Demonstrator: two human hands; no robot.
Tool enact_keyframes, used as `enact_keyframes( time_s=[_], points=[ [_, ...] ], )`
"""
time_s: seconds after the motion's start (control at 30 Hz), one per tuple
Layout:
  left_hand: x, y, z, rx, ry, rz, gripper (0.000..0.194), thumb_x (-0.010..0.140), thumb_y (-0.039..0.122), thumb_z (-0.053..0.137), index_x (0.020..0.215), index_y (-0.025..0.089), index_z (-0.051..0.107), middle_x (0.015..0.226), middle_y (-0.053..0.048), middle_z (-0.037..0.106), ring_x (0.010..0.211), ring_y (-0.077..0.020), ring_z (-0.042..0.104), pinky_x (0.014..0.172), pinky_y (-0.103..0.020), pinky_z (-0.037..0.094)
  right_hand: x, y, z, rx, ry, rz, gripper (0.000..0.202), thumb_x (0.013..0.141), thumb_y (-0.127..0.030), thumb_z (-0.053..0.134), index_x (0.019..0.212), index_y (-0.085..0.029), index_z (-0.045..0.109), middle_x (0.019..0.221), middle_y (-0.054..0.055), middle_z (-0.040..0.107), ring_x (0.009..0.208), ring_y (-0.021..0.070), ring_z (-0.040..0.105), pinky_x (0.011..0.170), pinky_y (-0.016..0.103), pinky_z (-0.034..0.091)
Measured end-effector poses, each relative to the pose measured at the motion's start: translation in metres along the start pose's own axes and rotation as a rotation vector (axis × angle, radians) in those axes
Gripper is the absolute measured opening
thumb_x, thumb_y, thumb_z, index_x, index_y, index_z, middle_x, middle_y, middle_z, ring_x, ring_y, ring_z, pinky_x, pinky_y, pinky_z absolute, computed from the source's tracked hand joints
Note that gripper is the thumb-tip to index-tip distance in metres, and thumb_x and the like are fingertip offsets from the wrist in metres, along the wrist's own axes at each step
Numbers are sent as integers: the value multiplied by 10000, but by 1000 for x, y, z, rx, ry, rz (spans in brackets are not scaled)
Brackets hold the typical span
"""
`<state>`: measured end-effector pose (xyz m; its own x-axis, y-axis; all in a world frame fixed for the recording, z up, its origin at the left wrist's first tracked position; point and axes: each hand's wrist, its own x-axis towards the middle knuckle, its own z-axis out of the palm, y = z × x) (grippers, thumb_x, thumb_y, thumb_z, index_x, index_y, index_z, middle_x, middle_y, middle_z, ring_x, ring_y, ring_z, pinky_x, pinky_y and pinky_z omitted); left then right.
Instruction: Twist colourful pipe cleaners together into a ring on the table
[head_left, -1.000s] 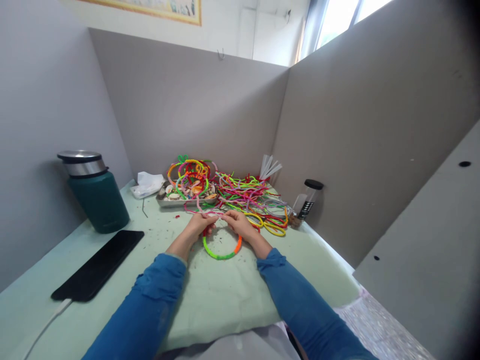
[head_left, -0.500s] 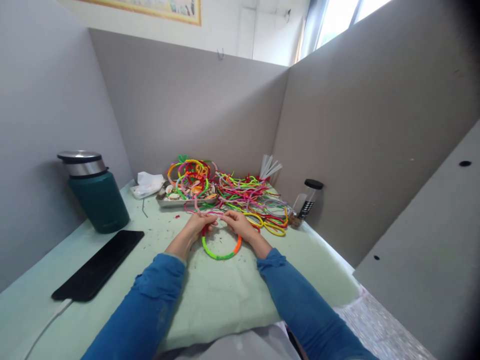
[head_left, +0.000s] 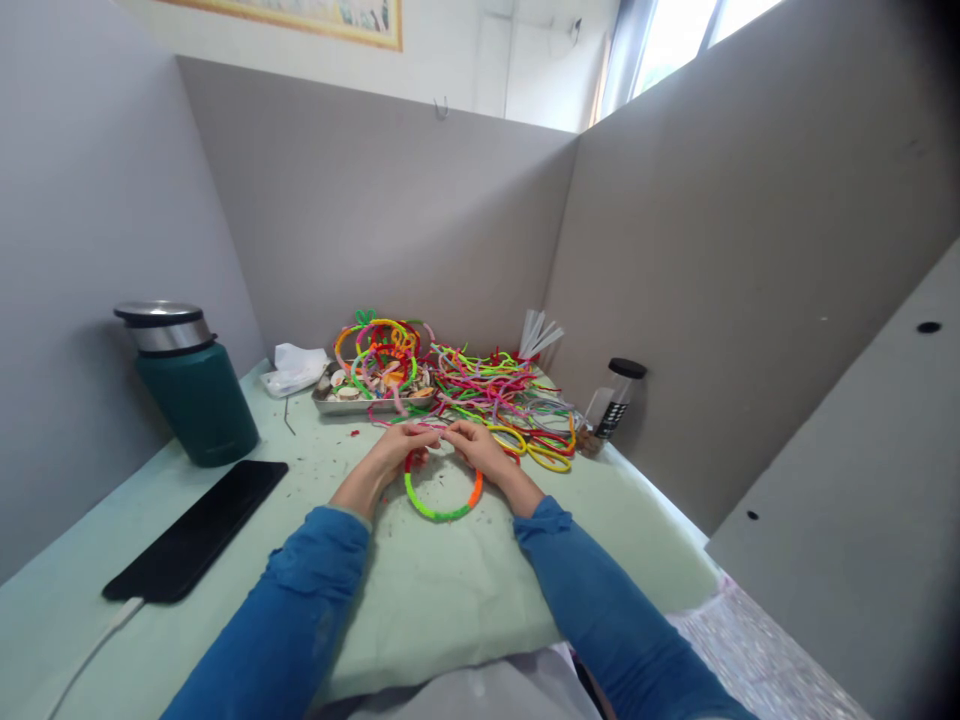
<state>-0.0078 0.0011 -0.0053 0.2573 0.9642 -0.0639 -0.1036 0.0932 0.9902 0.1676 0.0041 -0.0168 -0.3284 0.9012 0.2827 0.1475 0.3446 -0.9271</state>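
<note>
A ring wrapped in pipe cleaners (head_left: 442, 516), green, orange and red in sections, is held over the table with its lower arc toward me. My left hand (head_left: 396, 455) is closed at the ring's upper left, thumb and fingers pinched together. A pale pink pipe cleaner (head_left: 398, 402) sticks up above its fingers. Opposite it, my right hand (head_left: 480, 448) pinches the ring's top, fingertips almost meeting the left ones. My fingers mostly hide the ring's upper arc.
Behind my hands stand a metal tray (head_left: 352, 406) of shells and finished-looking rings, and a heap of coloured pipe cleaners (head_left: 495, 385). A green tumbler (head_left: 196, 400) and phone (head_left: 199, 530) are left, a clear jar (head_left: 609, 410) right. Grey partitions (head_left: 375, 200) enclose the table.
The free end of the pink pipe cleaner above my left hand has tilted slightly right. My left fingers have shifted a little; the ring and right hand stay nearly still.
</note>
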Motion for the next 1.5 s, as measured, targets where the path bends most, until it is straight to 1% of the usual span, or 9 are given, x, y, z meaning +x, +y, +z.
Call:
enact_keyframes(
  time_s=[0.07,0.13,0.27,0.43,0.6,0.8,0.97,1.23,1.5],
  points=[
    [-1,0,0,-17,-57,-8,276,588,232,780,790,80,670,716,-69,658,453,-78,531,415,-203,421,0,1,0,15,6,0,297,790,-452,557,769,-156,583,502,-60,411,434,74,331,420,209,236],
    [-2,1,0,-41,-68,-9,274,579,197,775,806,86,671,735,-68,660,472,-83,541,429,-207,434,0,1,0,28,9,1,294,791,-451,556,770,-159,579,499,-62,410,430,73,329,420,208,239],
    [-4,3,3,-33,-57,-13,250,617,237,758,790,81,665,747,-77,660,464,-80,532,421,-206,426,0,1,0,19,15,6,301,787,-459,560,763,-160,574,498,-62,414,435,73,331,425,207,244],
    [-3,2,3,-16,-36,-2,240,644,277,746,753,87,647,699,-63,649,436,-74,515,409,-201,412,0,-1,0,18,8,3,311,784,-465,561,770,-155,583,505,-59,419,447,74,337,431,207,247],
    [0,-1,2,-35,-30,7,224,649,262,741,758,103,627,684,-46,643,436,-88,527,408,-218,425,0,-2,0,24,1,22,314,779,-467,563,772,-155,584,497,-62,405,438,73,320,425,210,234],
    [-2,1,4,-37,6,-28,177,686,242,686,768,98,622,709,-65,646,443,-103,542,410,-242,446,0,2,0,2,7,9,319,779,-471,562,777,-153,588,505,-60,408,453,75,328,434,206,242],
    [-4,4,5,-23,23,-69,179,675,239,674,766,96,616,703,-72,650,438,-106,536,403,-243,443,0,2,0,-8,-3,-7,305,782,-453,563,775,-150,599,505,-59,407,458,75,326,438,206,239],
    [-4,3,4,-1,10,-86,183,634,235,689,717,84,627,673,-75,647,435,-102,524,406,-241,444,0,-1,0,7,-12,7,307,776,-457,565,766,-152,594,498,-58,400,453,76,320,432,205,242],
    [-2,1,3,-2,18,-75,129,676,207,675,696,86,634,627,-72,647,403,-93,517,396,-225,439,-1,1,0,2,-11,-1,319,779,-471,562,781,-154,601,503,-55,404,454,78,322,428,206,237]
  ],
)
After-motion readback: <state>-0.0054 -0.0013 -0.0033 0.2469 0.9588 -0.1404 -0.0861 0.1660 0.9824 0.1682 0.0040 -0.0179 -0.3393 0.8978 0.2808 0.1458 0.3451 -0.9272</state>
